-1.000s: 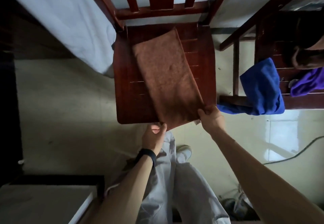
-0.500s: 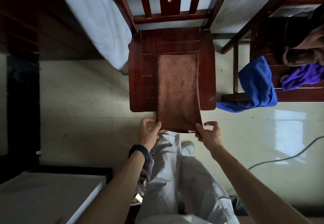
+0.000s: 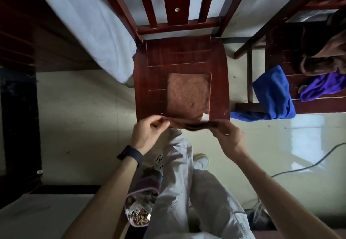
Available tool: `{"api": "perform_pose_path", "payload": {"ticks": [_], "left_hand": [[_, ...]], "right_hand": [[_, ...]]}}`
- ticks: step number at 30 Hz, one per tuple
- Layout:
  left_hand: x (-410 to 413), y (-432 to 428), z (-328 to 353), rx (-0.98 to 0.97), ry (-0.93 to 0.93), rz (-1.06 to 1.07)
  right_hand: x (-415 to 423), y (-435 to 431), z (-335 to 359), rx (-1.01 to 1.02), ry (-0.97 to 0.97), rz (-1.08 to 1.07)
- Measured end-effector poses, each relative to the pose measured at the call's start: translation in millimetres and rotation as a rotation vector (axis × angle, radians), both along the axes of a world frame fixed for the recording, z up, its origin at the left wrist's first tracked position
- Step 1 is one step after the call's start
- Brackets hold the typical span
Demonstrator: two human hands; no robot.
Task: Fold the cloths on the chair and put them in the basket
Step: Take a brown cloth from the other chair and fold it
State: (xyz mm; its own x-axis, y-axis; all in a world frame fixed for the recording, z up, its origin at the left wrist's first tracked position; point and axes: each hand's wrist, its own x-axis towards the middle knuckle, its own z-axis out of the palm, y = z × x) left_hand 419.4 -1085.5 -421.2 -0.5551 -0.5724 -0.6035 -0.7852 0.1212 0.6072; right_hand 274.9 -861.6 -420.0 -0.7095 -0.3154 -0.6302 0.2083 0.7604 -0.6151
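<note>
Both hands' fingers pinch fuzzy brown cloth [image 3: 188,92], folded square on glossy wooden chair [image 3: 149,81].

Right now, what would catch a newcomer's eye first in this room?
The brown cloth lies on the near half of the wooden chair seat, its near edge pinched by the left grip and the right grip at the seat's front. To the right, a bright blue cloth hangs over the corner of a second chair, with a purple cloth on that seat beside it.
</note>
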Motion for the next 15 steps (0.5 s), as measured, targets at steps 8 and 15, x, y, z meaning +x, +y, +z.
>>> {"api": "perform_pose_path", "payload": {"ticks": [8,15], "left_hand": [[-82.3,-59.0,-53.6,-0.079,-0.016,-0.081],[-127.3,-80.8,-102.2,-0.091,-0.086,-0.137]], "right_hand": [[-84.8,-65.4,-51.8,0.134,0.094,0.042],[-118.2,-100.3,-85.1,0.209,0.041,0.001]]}}
